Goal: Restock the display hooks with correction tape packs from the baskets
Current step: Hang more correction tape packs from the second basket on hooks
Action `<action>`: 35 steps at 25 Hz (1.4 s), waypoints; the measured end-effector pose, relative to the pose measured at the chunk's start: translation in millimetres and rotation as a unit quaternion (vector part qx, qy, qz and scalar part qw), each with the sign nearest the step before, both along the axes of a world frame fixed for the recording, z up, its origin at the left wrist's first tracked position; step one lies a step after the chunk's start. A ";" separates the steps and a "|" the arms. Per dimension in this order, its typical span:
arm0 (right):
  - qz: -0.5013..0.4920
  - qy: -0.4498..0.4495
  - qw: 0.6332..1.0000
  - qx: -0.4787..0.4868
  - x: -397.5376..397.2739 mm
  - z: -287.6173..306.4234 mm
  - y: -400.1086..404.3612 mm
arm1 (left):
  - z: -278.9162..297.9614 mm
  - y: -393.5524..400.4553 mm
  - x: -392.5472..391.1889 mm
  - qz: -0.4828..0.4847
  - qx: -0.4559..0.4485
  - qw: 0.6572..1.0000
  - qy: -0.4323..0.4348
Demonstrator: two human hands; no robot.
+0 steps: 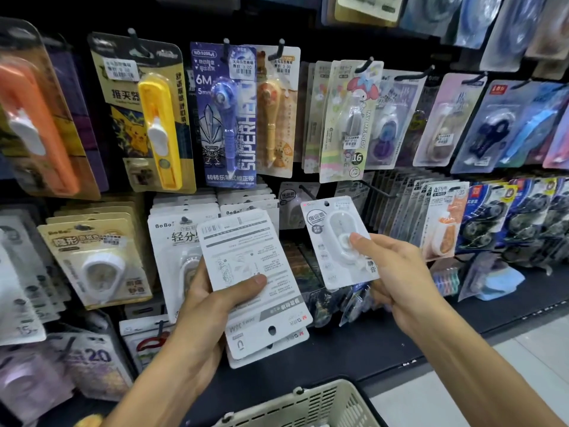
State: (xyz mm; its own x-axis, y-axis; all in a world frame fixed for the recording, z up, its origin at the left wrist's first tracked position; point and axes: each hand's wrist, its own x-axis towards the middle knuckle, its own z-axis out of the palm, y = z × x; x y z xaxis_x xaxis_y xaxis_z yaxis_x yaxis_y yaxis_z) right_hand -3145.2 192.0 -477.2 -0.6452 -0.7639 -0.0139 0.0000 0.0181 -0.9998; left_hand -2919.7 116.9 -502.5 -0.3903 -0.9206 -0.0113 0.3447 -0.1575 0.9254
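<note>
My left hand (215,303) grips a small stack of white correction tape packs (246,257), held upside down with their printed backs facing me. My right hand (391,272) holds a single white correction tape pack (332,238) by its lower right corner, front side out, its hang hole at the top. This pack sits just below and in front of a bare black display hook (308,192) in the middle row. A beige basket (314,405) is at the bottom edge below my hands; its contents are hidden.
The black pegboard wall is crowded with hanging packs: a yellow cutter pack (147,118), a purple Superhero pack (228,118), a My Melody pack (348,124), BoBo packs (172,238) on the left. A dark shelf ledge (354,349) runs below, light floor at right.
</note>
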 end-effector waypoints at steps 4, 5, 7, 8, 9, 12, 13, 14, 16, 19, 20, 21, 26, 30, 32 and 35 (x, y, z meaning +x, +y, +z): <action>-0.004 -0.028 0.997 0.067 2.2 -6.0 -7.6 | -6.2 -0.8 -0.9 0.044 -0.214 0.971 -0.096; 0.035 -0.050 0.994 0.091 4.2 -5.8 -6.6 | -4.3 -0.2 0.4 0.054 -0.309 0.939 -0.138; 0.214 -0.168 0.955 0.120 17.1 -6.2 -4.1 | -2.2 -1.8 2.6 0.092 -0.536 0.811 -0.215; 0.304 -0.196 0.924 0.121 26.2 -8.4 -1.2 | -3.3 -0.8 2.0 0.109 -0.638 0.723 -0.242; 0.360 -0.197 0.906 0.105 33.9 -10.1 1.5 | -6.2 1.3 0.8 0.122 -0.709 0.641 -0.269; 0.327 -0.181 0.928 0.011 44.9 -14.1 3.6 | -15.5 3.6 -4.0 0.180 -0.650 0.660 -0.330; 0.303 -0.184 0.935 -0.023 45.7 -14.2 2.9 | -16.1 5.7 -5.5 0.187 -0.547 0.757 -0.305; 0.285 -0.184 0.939 -0.047 46.8 -12.7 2.7 | -12.4 9.5 -5.7 0.172 -0.415 0.858 -0.248; 0.257 -0.164 0.949 -0.076 47.7 -14.1 1.2 | -8.1 13.0 -8.8 0.057 -0.117 0.991 -0.040; 0.220 -0.100 0.966 -0.089 50.8 -18.7 -2.3 | -10.5 9.8 -9.1 -0.083 0.093 0.986 0.109; 0.217 -0.087 0.968 -0.089 50.9 -19.1 -2.6 | -10.9 8.3 -7.2 -0.102 0.096 0.982 0.129; 0.218 -0.080 0.968 -0.091 50.1 -19.6 -2.7 | -11.6 6.0 -5.7 -0.113 0.094 0.977 0.156; 0.116 -0.076 0.980 -0.144 37.6 -15.0 -5.1 | -7.8 -1.3 -3.0 -0.102 0.083 0.983 0.125; -0.010 0.033 0.999 -0.035 11.3 -14.4 -8.7 | -2.9 -3.9 -1.0 -0.036 0.015 0.996 0.083; -0.029 0.044 0.998 -0.016 6.7 -15.4 -9.5 | -2.0 -4.1 -1.0 -0.006 -0.009 0.998 0.066; -0.035 0.006 0.999 0.017 10.3 -18.8 -7.6 | -2.9 -2.3 -2.9 0.009 -0.041 0.999 0.035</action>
State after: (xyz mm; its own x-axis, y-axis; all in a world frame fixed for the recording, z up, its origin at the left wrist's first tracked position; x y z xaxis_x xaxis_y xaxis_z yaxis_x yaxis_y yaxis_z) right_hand -3134.8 184.4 -495.9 -0.6974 -0.7160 -0.0314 -0.0094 0.0530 -0.9986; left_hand -2922.6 114.5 -505.4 -0.3712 -0.9241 0.0912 0.4112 -0.0755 0.9084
